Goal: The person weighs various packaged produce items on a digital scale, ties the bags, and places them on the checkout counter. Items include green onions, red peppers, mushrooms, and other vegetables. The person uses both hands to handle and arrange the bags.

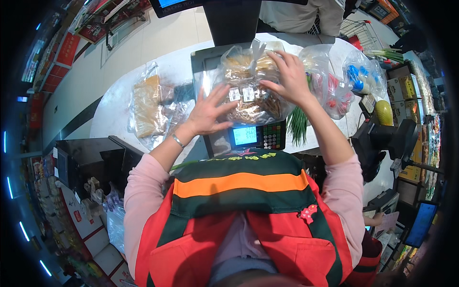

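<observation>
A clear plastic bag of brown dried food [247, 107], tied at the top and bearing two white labels, lies on a counter scale [200, 68] with a lit display [245, 135]. My left hand [211, 111] is at the bag's left side, fingers spread. My right hand [290, 77] reaches over the bag's upper right, fingers apart and bent towards it. Whether the fingertips press on the plastic cannot be told. Left of the scale lies a clear bag with flat yellowish sheets [147, 107]. Green stalks [297, 123] stick out under my right forearm.
On the white counter [114, 97], to the right, are bags with red items [335, 97] and blue items [360, 77], and a yellow melon [383, 112]. A monitor stand [231, 21] rises behind the scale. A black box [89, 158] stands at the left, a person [297, 14] beyond the counter.
</observation>
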{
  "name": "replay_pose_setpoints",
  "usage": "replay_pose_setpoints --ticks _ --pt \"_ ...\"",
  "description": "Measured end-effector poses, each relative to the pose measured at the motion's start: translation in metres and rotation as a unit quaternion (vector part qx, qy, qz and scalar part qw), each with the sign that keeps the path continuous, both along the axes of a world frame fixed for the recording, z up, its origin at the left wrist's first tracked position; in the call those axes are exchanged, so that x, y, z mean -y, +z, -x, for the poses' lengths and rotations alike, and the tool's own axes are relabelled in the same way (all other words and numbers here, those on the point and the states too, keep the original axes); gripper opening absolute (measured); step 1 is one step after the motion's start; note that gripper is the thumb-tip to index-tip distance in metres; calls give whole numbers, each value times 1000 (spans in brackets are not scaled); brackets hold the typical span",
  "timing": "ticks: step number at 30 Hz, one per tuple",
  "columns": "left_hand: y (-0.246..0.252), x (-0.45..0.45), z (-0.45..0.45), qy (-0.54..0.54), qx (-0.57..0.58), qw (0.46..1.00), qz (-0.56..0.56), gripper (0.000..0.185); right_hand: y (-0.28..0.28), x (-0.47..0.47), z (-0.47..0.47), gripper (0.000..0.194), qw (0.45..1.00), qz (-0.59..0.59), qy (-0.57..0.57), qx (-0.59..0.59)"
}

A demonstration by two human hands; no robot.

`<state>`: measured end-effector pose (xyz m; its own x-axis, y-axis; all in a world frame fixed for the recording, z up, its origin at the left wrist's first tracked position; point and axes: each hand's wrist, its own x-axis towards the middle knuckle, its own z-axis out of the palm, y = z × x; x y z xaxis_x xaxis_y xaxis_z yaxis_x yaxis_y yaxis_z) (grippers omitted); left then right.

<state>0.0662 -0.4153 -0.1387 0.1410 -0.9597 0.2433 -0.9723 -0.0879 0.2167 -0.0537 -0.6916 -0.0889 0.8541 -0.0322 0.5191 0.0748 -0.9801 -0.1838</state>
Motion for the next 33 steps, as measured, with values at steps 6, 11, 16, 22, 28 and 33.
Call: replay_pose_setpoints --ticks 6,11,16,22,28,33 --pt "-7 -15 -19 133 -55 974 175 43 -8 -10 -60 31 976 -167 24 -138" --pt "-1 -62 -40 202 -110 948 222 20 16 87 -25 29 794 -607 11 -35" --pt "-6 -80 -53 262 -144 931 210 12 48 209 28 22 628 -759 -48 164" --pt "-25 -84 -67 310 -156 925 156 12 -53 376 55 27 809 -503 -241 183" --pt "-75 -160 -91 508 -179 835 116 21 -223 461 116 42 805 -161 -548 -157" --pt "-114 -209 -101 697 -177 694 -35 58 -212 423 106 44 793 -110 -599 2"
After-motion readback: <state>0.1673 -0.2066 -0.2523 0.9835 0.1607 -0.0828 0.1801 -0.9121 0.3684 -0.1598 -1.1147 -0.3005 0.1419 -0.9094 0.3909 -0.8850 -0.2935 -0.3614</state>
